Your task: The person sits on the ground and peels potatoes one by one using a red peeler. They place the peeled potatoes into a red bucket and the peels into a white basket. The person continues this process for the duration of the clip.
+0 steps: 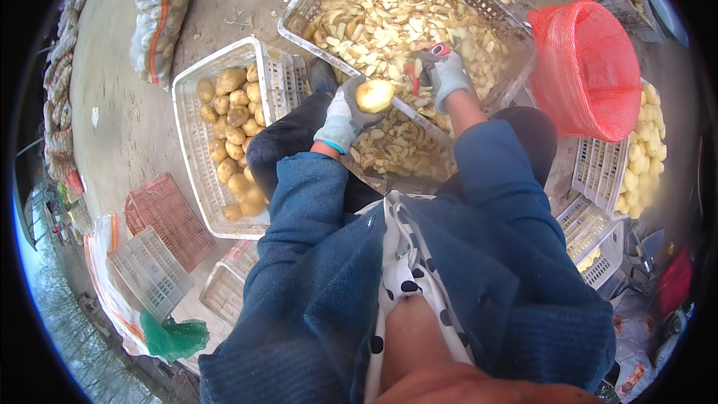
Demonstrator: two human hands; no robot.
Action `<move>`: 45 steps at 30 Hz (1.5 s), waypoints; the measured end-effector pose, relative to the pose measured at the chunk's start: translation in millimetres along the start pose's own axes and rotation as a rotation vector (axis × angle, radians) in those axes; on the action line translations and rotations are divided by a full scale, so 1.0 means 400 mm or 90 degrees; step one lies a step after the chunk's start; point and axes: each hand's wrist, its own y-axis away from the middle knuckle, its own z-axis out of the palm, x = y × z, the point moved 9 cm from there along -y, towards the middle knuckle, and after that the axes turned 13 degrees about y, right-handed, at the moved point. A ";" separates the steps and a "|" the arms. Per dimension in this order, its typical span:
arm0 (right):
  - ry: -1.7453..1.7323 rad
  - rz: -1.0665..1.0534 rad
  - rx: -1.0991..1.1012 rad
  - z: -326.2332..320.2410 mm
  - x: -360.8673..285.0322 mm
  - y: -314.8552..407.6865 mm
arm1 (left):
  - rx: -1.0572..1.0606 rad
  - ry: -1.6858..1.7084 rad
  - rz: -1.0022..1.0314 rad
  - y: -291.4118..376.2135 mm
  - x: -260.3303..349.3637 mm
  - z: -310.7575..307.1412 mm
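Note:
My left hand (343, 113), in a pale knit work glove, grips a potato (374, 96) whose upward face is peeled to yellow flesh. To its right, my gloved right hand (447, 76) is closed around a red-handled peeler (416, 76); its blade is hard to make out. Both hands are over the near edge of a big white plastic crate (321, 54) holding a thick layer of potato peelings (387, 17). More peelings (401, 148) lie between my legs. Unpeeled potatoes (230, 118) fill part of a white slatted crate (188, 140) by my left leg.
A red mesh sack (583, 67) stands open at the right, beside a crate (599, 171) heaped with peeled potatoes (642, 148). Filled sacks (161, 17) stand at the upper left. A red crate (168, 219) and a white crate (151, 272) sit at the lower left.

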 end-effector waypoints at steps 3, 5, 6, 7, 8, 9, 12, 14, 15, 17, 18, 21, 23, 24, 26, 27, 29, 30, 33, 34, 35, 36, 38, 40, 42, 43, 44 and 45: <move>-0.133 -0.020 0.041 -0.003 0.033 -0.022 | -0.029 0.206 -0.076 -0.001 -0.032 0.012; -0.135 0.012 -0.019 0.037 0.005 0.020 | -0.067 0.415 -0.265 0.020 0.025 0.005; -0.172 0.029 -0.005 0.033 0.084 -0.048 | -0.076 0.501 -0.332 0.022 0.038 0.013; -0.116 0.021 -0.010 0.054 0.027 0.010 | -0.048 0.461 -0.259 0.015 0.015 0.003; -0.059 0.012 -0.015 0.072 -0.029 0.077 | -0.020 0.419 -0.186 0.009 -0.019 -0.002; -0.018 -0.009 0.003 0.065 -0.045 0.085 | -0.007 0.378 -0.112 -0.006 0.013 -0.010; -0.084 -0.041 0.003 0.048 -0.100 0.107 | 0.036 0.070 -0.054 -0.043 0.062 -0.041; -0.087 -0.045 -0.112 0.074 -0.090 0.108 | 0.055 -0.036 -0.062 -0.043 0.067 -0.040; -0.088 -0.048 -0.167 0.084 -0.087 0.111 | 0.052 -0.042 -0.066 -0.046 0.073 -0.037; -0.150 -0.151 -0.207 0.125 -0.109 0.118 | 0.035 -0.031 -0.097 -0.053 0.076 -0.031; -0.173 -0.213 -0.211 0.140 -0.158 0.165 | 0.031 -0.018 -0.112 -0.050 0.098 -0.036; -0.210 -0.081 -0.186 0.089 -0.098 0.086 | 0.037 -0.004 -0.115 -0.031 0.135 -0.056; -0.088 -0.078 -0.046 0.005 -0.032 0.003 | 0.052 -0.031 -0.055 -0.032 0.078 -0.041; -0.018 -0.110 0.023 -0.035 0.002 -0.035 | 0.039 -0.052 -0.062 -0.035 0.061 -0.039; 0.018 -0.159 0.060 -0.044 -0.026 -0.042 | 0.021 -0.010 -0.032 -0.047 0.028 -0.030; -0.019 -0.166 0.034 -0.022 -0.069 0.001 | 0.027 0.068 -0.039 -0.040 0.011 -0.024; -0.102 -0.182 -0.017 0.015 -0.142 0.072 | 0.043 0.225 -0.051 -0.022 -0.015 -0.021; -0.074 -0.281 -0.116 0.049 -0.190 0.086 | 0.023 0.334 -0.110 -0.026 -0.028 -0.011; -0.058 -0.106 -0.207 0.137 -0.146 0.114 | -0.013 0.294 -0.097 -0.044 -0.011 0.001; 0.003 -0.176 -0.192 0.159 -0.157 0.127 | -0.020 0.221 -0.062 -0.050 0.004 0.004; -0.034 -0.168 -0.220 0.150 -0.119 0.080 | -0.009 0.232 -0.061 -0.047 0.005 0.000; -0.071 -0.156 -0.247 0.125 -0.059 0.004 | 0.000 0.244 -0.061 -0.040 0.013 -0.001; -0.245 -0.050 -0.199 0.094 -0.059 0.022 | 0.015 0.190 -0.077 -0.025 -0.014 -0.013; 0.161 -0.065 0.060 -0.051 0.051 -0.114 | 0.013 0.194 -0.061 -0.034 -0.027 -0.009; 0.092 -0.037 0.113 -0.060 -0.040 -0.025 | 0.029 0.196 -0.054 -0.018 0.009 -0.027; 0.061 -0.019 0.140 -0.072 -0.063 0.018 | 0.035 0.170 -0.062 -0.003 0.034 -0.028; 0.032 -0.042 0.078 -0.042 -0.058 0.005 | 0.012 0.168 -0.062 -0.008 -0.005 -0.011; 0.004 -0.061 0.016 -0.011 -0.050 -0.009 | 0.006 0.175 -0.054 -0.008 -0.034 0.004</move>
